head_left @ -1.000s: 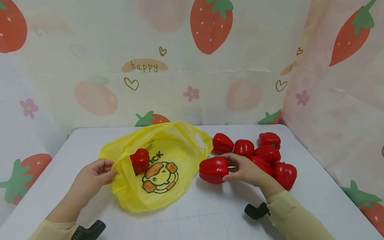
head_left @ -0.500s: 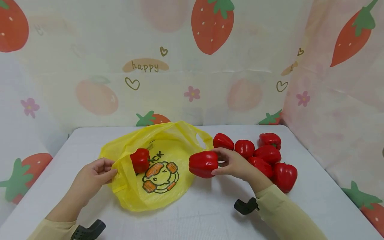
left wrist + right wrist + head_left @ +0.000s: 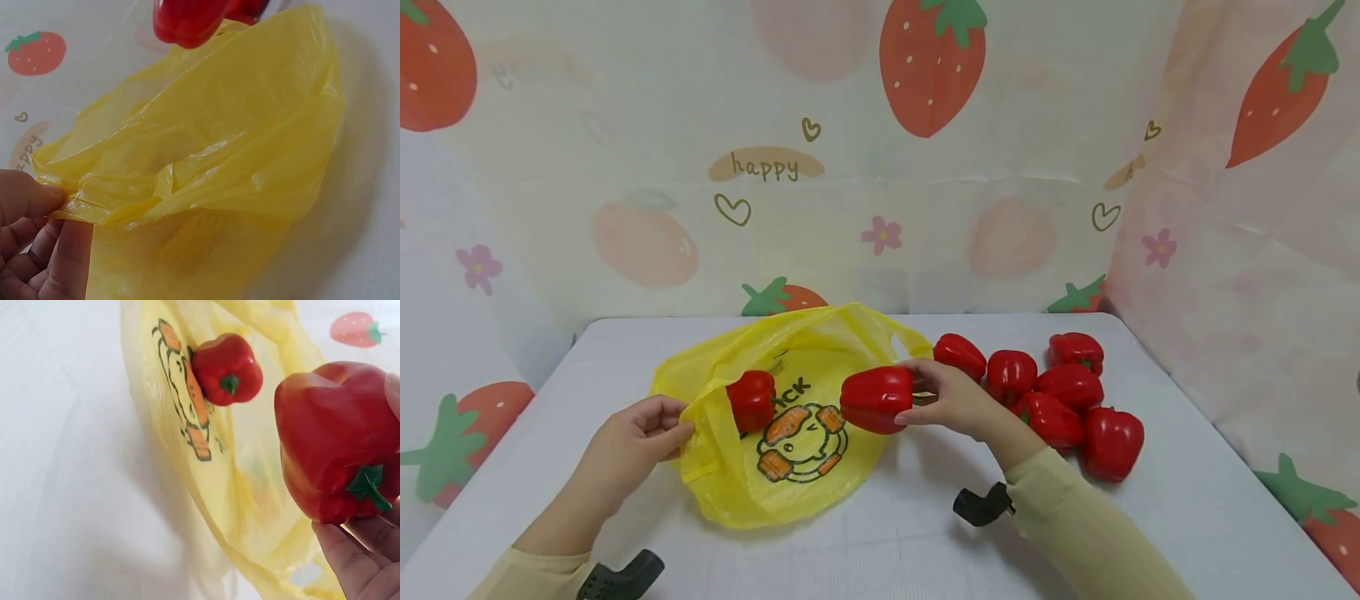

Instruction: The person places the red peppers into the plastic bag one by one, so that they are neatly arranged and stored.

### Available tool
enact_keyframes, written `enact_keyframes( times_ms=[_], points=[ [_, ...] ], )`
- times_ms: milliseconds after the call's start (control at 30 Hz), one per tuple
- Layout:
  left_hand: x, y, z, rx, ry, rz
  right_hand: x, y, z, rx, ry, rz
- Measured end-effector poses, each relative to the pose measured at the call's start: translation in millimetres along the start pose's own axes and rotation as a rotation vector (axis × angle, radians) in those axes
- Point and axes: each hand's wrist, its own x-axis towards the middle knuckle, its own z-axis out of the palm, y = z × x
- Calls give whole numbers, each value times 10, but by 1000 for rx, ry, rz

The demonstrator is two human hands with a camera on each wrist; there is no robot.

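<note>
A yellow plastic bag (image 3: 820,492) with a cartoon face printed on it lies on the table, its mouth spread toward the right. The left hand (image 3: 638,433) pinches the bag's left edge between thumb and fingers, as the left wrist view also shows. One red bell pepper (image 3: 228,369) rests inside the bag, its green stem facing the right wrist camera. Over the bag's right part, the right hand (image 3: 951,400) grips another red bell pepper (image 3: 877,400) by its stem end, thumb and fingers on opposite sides. In the left wrist view this held pepper (image 3: 187,22) appears above the bag's rim.
Several more red bell peppers (image 3: 1070,387) lie in a group on the right of the white table (image 3: 880,558). One of them (image 3: 959,357) sits right beside the bag's handle hole. A strawberry-print cloth (image 3: 880,167) hangs behind the table.
The right hand has carried its bell pepper leftward and slightly up, from beside the bag to over its right part. The left hand and the bag have stayed in place.
</note>
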Motion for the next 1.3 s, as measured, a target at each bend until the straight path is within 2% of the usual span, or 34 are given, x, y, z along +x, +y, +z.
enact_keyframes(
  times_ms=[333,500,933,1300],
  points=[
    [1,19,14,15,0,-13,181,-90,148,-36,-58,1],
    [-5,18,19,9,2,-9,245,-146,193,-53,-59,22],
    [-5,13,29,11,2,-7,429,-201,444,-48,-111,-1],
    [-2,31,26,10,7,-9,609,-190,604,-84,-61,9]
  ],
)
